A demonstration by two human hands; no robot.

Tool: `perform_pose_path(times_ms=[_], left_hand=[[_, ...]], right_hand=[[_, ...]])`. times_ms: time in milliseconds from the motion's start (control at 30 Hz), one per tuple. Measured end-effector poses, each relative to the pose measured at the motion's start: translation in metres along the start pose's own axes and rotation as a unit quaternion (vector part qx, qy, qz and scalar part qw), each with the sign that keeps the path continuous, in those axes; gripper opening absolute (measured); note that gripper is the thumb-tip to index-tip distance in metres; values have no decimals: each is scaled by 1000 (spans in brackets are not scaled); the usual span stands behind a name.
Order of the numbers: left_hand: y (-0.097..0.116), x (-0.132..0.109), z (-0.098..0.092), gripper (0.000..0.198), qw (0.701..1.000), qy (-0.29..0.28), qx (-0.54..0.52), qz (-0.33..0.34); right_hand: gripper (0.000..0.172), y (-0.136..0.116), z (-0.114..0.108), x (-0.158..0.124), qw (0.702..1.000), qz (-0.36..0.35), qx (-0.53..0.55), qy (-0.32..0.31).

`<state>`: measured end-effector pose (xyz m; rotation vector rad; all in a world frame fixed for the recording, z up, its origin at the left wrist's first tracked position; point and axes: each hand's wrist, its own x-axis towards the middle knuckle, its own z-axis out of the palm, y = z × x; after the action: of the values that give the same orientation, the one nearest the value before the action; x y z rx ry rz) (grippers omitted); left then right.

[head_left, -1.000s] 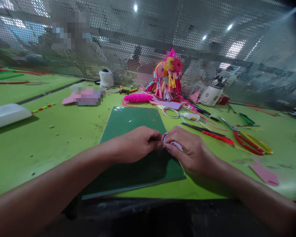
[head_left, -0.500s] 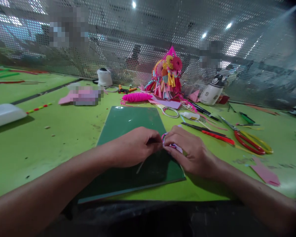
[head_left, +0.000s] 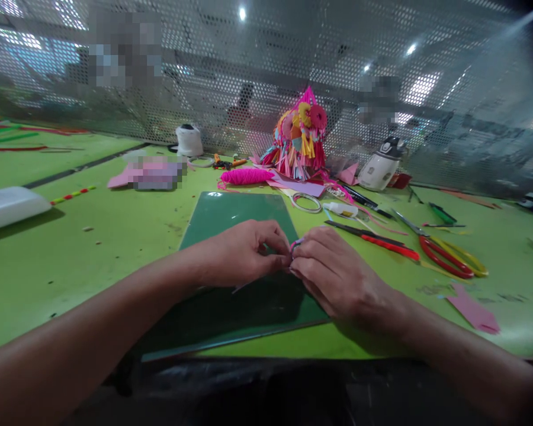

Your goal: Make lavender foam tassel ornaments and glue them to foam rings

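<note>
My left hand (head_left: 240, 254) and my right hand (head_left: 333, 272) meet over the right part of a dark green cutting mat (head_left: 231, 219). Both are closed in a pinch on a small pink paper piece (head_left: 294, 244), of which only a curled edge shows between the fingertips. A thin pale strip (head_left: 244, 287) hangs from under my left hand onto the mat. The rest of the piece is hidden by my fingers.
On the lime-green table (head_left: 93, 248) lie red-handled scissors (head_left: 444, 260), a red-and-black tool (head_left: 382, 242), a tape ring (head_left: 307, 203), a glue bottle (head_left: 342, 208), pink yarn (head_left: 244, 176) and pink paper scraps (head_left: 473, 310). A colourful fringed paper ornament (head_left: 301, 142) stands before a perforated metal screen (head_left: 249, 77).
My right hand has turned over the pink piece and covers more of it; both hands have shifted slightly away from me. The pale strip under my left hand appeared half a second ago.
</note>
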<state>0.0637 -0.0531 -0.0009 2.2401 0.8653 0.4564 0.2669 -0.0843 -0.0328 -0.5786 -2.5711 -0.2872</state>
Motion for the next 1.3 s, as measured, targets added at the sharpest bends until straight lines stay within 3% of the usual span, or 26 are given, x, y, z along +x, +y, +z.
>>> perform_pose_path(times_ms=[67,200,600,867,1033,1300], left_hand=[[0,-1,0,17,1000,1,11,14],[3,-2,-4,19,999,-38,9,-27],[-5,-2,-4,22,985,-81,-122,-89],[-3,-2,-4,22,997,-44,-36,-49],[-3,1,0,22,999,-24,22,-19],[-7,1,4,23,999,1,34,-22]], right_hand=[[15,0,-1,0,1000,-1,-8,-1],[17,-1,-5,1,999,-5,-38,-11],[17,1,-9,0,996,-45,-71,-21],[18,8,-9,1,990,73,105,61],[10,9,-5,1,962,158,218,51],[8,1,5,2,969,151,184,64]])
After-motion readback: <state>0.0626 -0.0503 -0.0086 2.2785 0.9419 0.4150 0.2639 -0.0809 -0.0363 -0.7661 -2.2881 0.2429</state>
